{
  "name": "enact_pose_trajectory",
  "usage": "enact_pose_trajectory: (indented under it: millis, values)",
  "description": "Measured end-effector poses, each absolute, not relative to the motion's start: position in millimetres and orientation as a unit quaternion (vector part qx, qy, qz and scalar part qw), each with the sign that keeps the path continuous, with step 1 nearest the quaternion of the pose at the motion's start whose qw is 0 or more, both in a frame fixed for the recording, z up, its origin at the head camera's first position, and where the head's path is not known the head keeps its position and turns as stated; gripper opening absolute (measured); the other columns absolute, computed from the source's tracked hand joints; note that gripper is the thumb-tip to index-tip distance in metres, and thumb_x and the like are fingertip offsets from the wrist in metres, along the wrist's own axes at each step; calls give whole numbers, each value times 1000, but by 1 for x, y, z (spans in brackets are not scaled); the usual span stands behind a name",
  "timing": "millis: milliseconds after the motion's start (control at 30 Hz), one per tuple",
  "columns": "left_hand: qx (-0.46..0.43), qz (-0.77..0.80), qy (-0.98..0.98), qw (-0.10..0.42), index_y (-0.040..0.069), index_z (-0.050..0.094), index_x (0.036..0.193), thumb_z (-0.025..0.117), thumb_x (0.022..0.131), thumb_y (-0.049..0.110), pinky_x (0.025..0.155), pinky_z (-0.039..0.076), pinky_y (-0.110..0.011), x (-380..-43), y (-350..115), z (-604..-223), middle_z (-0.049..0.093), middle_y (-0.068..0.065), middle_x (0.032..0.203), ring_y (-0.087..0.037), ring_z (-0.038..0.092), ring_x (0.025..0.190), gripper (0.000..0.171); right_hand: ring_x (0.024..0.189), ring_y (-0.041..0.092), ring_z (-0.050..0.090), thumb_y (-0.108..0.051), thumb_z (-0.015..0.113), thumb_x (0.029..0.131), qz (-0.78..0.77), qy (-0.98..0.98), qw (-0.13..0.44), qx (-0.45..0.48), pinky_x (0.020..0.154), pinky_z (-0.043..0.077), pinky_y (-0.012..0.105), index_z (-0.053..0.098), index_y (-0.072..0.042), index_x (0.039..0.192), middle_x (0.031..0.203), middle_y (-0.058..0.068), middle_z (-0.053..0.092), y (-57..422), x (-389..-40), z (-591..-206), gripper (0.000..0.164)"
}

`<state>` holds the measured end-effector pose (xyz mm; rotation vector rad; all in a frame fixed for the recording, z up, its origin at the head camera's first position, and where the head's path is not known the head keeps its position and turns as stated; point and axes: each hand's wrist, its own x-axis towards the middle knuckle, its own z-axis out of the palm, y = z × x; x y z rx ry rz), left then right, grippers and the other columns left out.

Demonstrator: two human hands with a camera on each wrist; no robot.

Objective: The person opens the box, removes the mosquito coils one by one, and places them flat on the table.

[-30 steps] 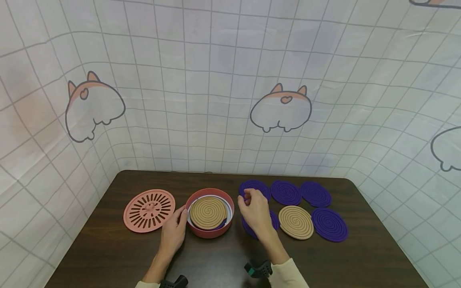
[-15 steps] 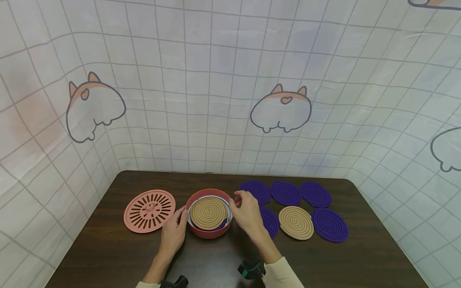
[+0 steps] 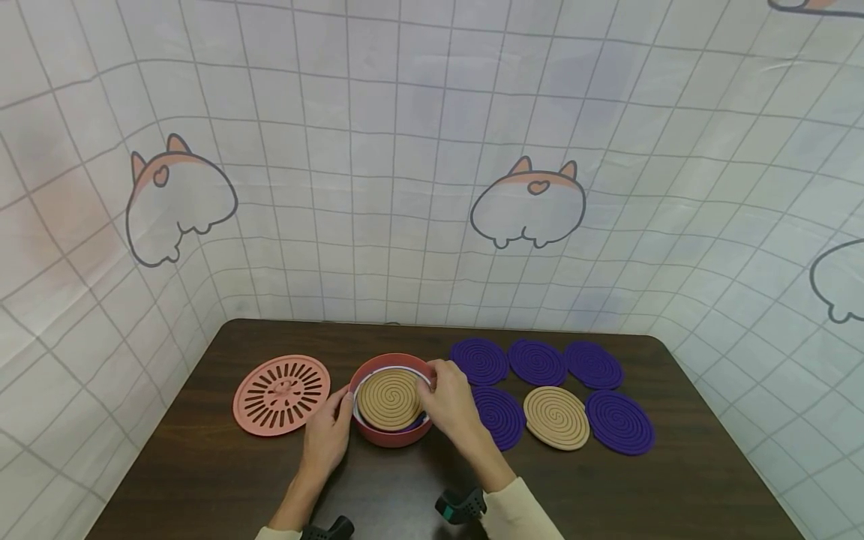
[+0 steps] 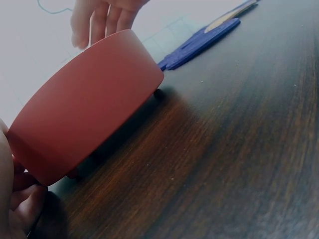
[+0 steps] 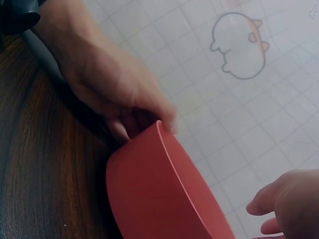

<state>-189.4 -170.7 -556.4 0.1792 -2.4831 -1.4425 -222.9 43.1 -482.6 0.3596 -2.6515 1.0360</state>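
Near the table's centre stands a round red bowl (image 3: 388, 440). Inside it lies a tan spiral coil (image 3: 390, 400), with a white rim and a bit of purple showing under its edge. My left hand (image 3: 326, 436) grips the bowl's left wall, thumb over the rim; the left wrist view shows its fingers (image 4: 24, 201) low on the side. My right hand (image 3: 451, 401) reaches over the right rim, its thumb by the coil's edge. In the left wrist view its fingers (image 4: 99, 22) hang fairly straight above the bowl; whether they touch anything inside is hidden.
A slotted pink lid (image 3: 281, 395) lies left of the bowl. On the right, several purple spiral coils (image 3: 537, 362) and another tan coil (image 3: 556, 418) lie flat on the dark wooden table (image 3: 391, 495). A tiled-pattern curtain (image 3: 351, 225) hangs around the table.
My right hand has moved left from above the purple coils to the bowl's right rim. The left hand keeps its grip, and the bowl stays in place.
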Motion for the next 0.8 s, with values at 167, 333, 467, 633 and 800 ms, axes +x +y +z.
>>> enact_pose_trajectory:
  millis: [167, 333, 467, 633, 800]
  values:
    - [62, -499, -853, 136, 6, 60, 139, 46, 107, 39, 108, 46, -53, -189, -171, -556, 64, -15, 137, -33, 59, 129, 47, 87, 22, 63, -19, 67, 92, 346, -922, 115, 129, 69, 55, 33, 68, 1, 117, 107, 17, 68, 38, -226, -485, 32]
    - [61, -501, -852, 137, 5, 60, 138, 46, 107, 38, 108, 46, -53, -189, -171, -555, 64, -16, 136, -34, 59, 129, 48, 97, 31, 68, -16, 65, 91, 320, -931, 103, 143, 78, 59, 43, 67, 4, 116, 109, 19, 68, 32, -229, -488, 32]
    - [60, -498, -853, 140, 5, 60, 138, 46, 107, 38, 108, 46, -53, -189, -171, -556, 64, -17, 136, -34, 59, 128, 48, 101, 34, 68, -16, 65, 90, 296, -939, 90, 152, 85, 58, 46, 67, 4, 116, 108, 20, 68, 27, -231, -490, 32]
    - [59, -497, -854, 142, 5, 60, 138, 46, 107, 39, 108, 46, -53, -190, -171, -558, 64, -17, 136, -33, 59, 128, 48, 99, 38, 67, -15, 68, 89, 264, -947, 88, 159, 85, 57, 49, 67, 5, 109, 104, 22, 67, 23, -231, -491, 28]
    - [55, -496, -854, 147, 5, 61, 138, 45, 107, 39, 107, 47, -53, -190, -172, -558, 65, -16, 135, -33, 60, 127, 48, 95, 39, 66, -13, 68, 89, 222, -956, 90, 171, 83, 58, 48, 65, 2, 96, 102, 24, 67, 17, -230, -491, 16]
